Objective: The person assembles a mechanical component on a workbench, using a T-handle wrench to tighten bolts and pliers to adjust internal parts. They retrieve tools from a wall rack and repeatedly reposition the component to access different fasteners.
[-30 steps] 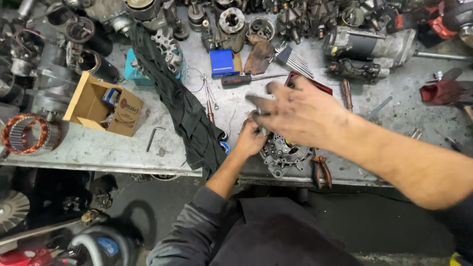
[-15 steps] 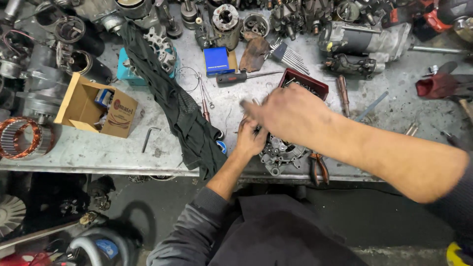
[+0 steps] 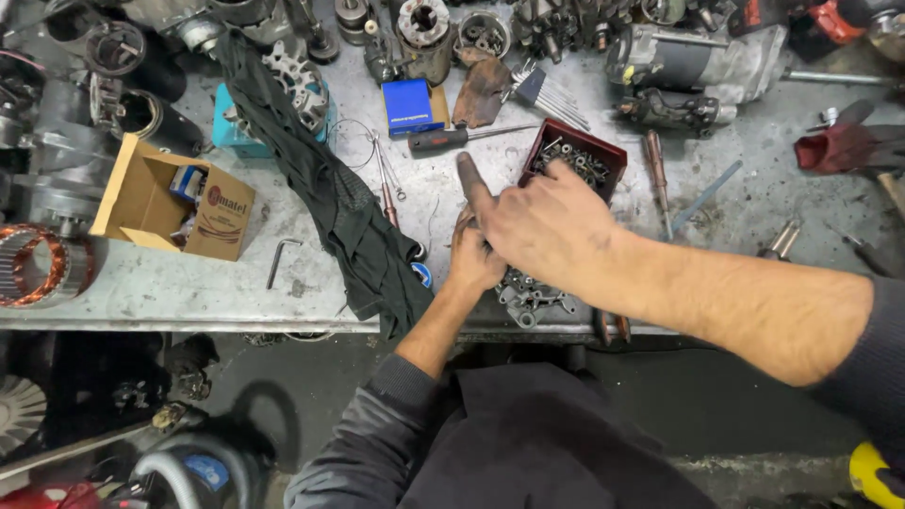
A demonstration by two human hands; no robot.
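Observation:
My left hand (image 3: 471,259) is curled at the bench's front edge, closed against a grey cast-metal housing (image 3: 533,300) that lies there. Its fingertips are hidden under my right hand (image 3: 547,221), which lies palm down across it. The right index finger points away from me and the other fingers reach the near rim of a red tray (image 3: 551,135) holding several screws. I see nothing in the right hand.
A dark cloth (image 3: 349,217) drapes over the bench edge, left of my hands. A cardboard box (image 3: 151,203), hex key (image 3: 280,259), screwdrivers (image 3: 452,139), blue box (image 3: 412,106), pliers (image 3: 611,328) and motor parts crowd the metal bench (image 3: 189,292).
My right hand has drawn in from spread fingers and settled lower over the left hand, next to the red tray. The left hand has stayed at the housing.

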